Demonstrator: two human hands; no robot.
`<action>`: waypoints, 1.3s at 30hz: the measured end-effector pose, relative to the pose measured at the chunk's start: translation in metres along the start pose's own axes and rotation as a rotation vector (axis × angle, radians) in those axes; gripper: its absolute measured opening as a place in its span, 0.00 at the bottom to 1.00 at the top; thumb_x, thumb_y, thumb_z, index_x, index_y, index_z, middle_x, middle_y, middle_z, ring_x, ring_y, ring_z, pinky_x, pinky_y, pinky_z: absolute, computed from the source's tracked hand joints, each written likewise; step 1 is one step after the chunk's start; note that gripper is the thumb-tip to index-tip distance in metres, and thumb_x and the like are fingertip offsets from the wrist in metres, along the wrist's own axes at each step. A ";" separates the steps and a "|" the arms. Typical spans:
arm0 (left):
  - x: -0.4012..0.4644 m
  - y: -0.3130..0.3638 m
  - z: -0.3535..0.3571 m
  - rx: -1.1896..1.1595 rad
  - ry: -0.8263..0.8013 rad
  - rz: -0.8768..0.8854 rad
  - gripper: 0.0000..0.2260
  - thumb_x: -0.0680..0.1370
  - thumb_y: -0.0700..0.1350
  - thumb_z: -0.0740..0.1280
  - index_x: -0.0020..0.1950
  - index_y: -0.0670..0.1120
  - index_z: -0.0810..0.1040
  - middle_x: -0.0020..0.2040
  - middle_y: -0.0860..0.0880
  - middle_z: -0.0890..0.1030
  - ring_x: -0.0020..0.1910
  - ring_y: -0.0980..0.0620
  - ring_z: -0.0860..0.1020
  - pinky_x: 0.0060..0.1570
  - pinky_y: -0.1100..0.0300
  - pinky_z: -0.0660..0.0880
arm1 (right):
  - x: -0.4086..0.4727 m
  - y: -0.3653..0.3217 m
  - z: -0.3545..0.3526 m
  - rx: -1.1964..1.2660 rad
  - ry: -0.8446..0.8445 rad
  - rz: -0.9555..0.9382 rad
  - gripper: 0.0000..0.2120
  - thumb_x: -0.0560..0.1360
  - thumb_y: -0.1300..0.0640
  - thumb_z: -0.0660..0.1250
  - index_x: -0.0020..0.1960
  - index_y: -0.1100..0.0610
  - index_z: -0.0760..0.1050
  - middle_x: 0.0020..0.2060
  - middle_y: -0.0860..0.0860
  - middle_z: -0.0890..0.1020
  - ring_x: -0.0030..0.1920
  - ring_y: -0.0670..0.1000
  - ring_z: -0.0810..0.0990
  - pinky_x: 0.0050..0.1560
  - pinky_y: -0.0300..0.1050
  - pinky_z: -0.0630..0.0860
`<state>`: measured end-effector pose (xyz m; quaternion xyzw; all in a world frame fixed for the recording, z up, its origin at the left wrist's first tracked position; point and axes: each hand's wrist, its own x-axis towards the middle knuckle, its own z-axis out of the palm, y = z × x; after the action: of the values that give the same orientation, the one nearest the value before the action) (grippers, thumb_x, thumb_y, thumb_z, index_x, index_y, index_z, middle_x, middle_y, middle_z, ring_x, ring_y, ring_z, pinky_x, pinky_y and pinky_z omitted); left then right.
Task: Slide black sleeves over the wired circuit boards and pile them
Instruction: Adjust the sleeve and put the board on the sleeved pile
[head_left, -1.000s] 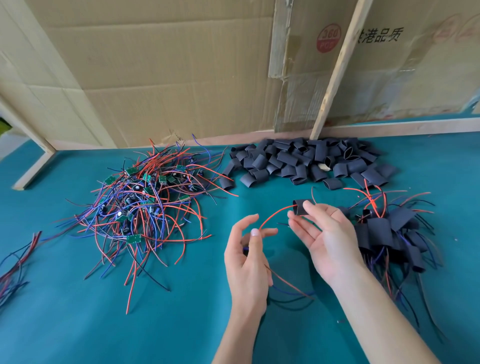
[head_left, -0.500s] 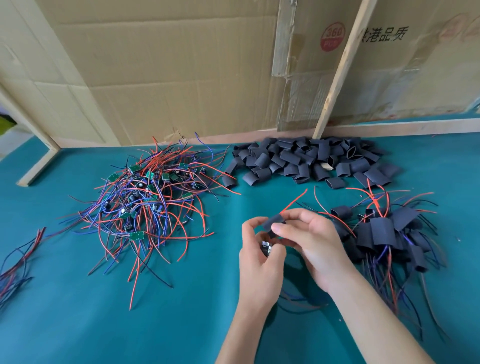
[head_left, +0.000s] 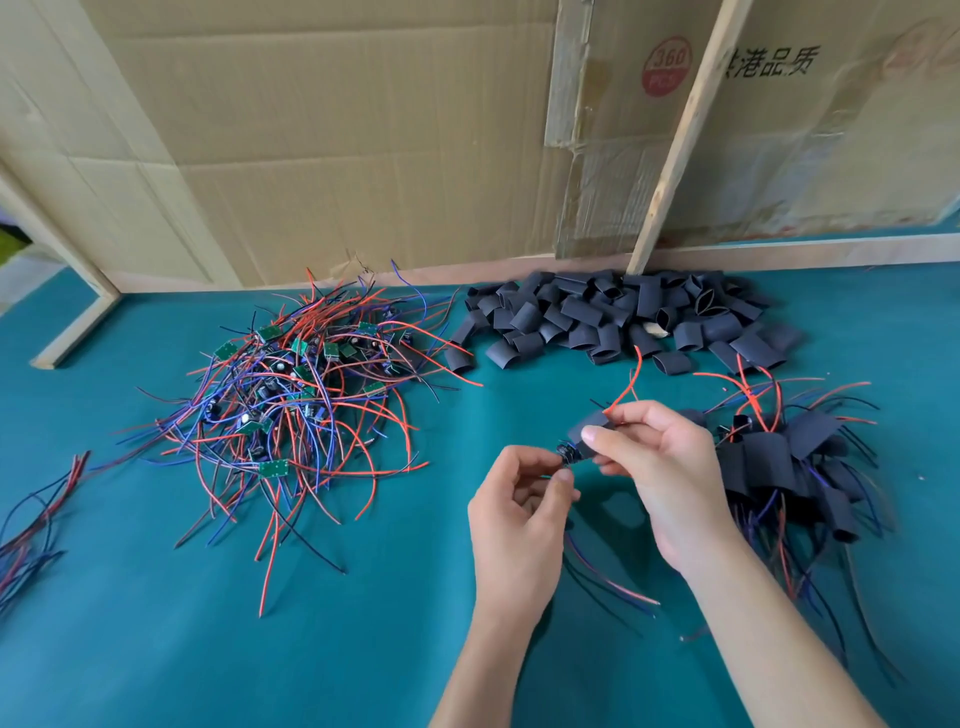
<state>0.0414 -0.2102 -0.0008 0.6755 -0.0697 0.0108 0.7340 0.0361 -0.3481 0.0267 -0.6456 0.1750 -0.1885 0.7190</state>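
Note:
My right hand (head_left: 660, 457) pinches a black sleeve (head_left: 586, 430) between thumb and fingers above the teal table. My left hand (head_left: 524, 499) pinches the end of a wired circuit board (head_left: 566, 453) that sticks out of the sleeve's near end. A red wire (head_left: 628, 387) comes out of the sleeve's far end, and more wires trail below my hands. Unsleeved boards with red, blue and black wires lie in a tangled pile (head_left: 291, 410) at the left. Loose black sleeves (head_left: 618, 319) are heaped at the back. Sleeved boards are piled (head_left: 789, 462) at the right.
Cardboard sheets (head_left: 363, 135) and a leaning wooden slat (head_left: 680, 135) wall off the back of the teal table (head_left: 208, 623). A small bundle of loose wires (head_left: 31, 525) lies at the far left edge. A wooden frame piece (head_left: 78, 322) stands at the back left.
My hands have come together. The sleeve, held apart in my right hand a second ago, now sits over the board, with the red wire threaded through it.

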 end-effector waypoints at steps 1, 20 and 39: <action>0.000 0.000 0.000 0.007 0.008 0.007 0.10 0.78 0.36 0.72 0.45 0.52 0.80 0.42 0.51 0.84 0.40 0.48 0.85 0.42 0.63 0.78 | 0.000 0.001 0.001 -0.012 0.000 0.006 0.07 0.73 0.66 0.76 0.48 0.58 0.81 0.37 0.53 0.87 0.35 0.49 0.83 0.37 0.39 0.79; 0.002 0.001 -0.007 -0.268 0.043 -0.081 0.11 0.79 0.32 0.70 0.51 0.47 0.84 0.45 0.47 0.87 0.40 0.49 0.85 0.44 0.63 0.79 | 0.005 0.002 -0.016 0.163 -0.298 0.084 0.15 0.77 0.73 0.68 0.59 0.60 0.78 0.56 0.62 0.86 0.54 0.54 0.84 0.53 0.45 0.82; 0.003 0.004 -0.009 -0.279 0.030 -0.090 0.13 0.78 0.34 0.70 0.48 0.52 0.85 0.46 0.47 0.87 0.37 0.52 0.83 0.38 0.68 0.75 | 0.005 0.000 -0.019 0.141 -0.330 0.061 0.18 0.70 0.62 0.74 0.59 0.60 0.78 0.53 0.62 0.87 0.46 0.54 0.85 0.50 0.43 0.82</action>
<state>0.0449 -0.2015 0.0031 0.5689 -0.0293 -0.0216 0.8216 0.0310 -0.3670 0.0252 -0.6103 0.0607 -0.0697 0.7868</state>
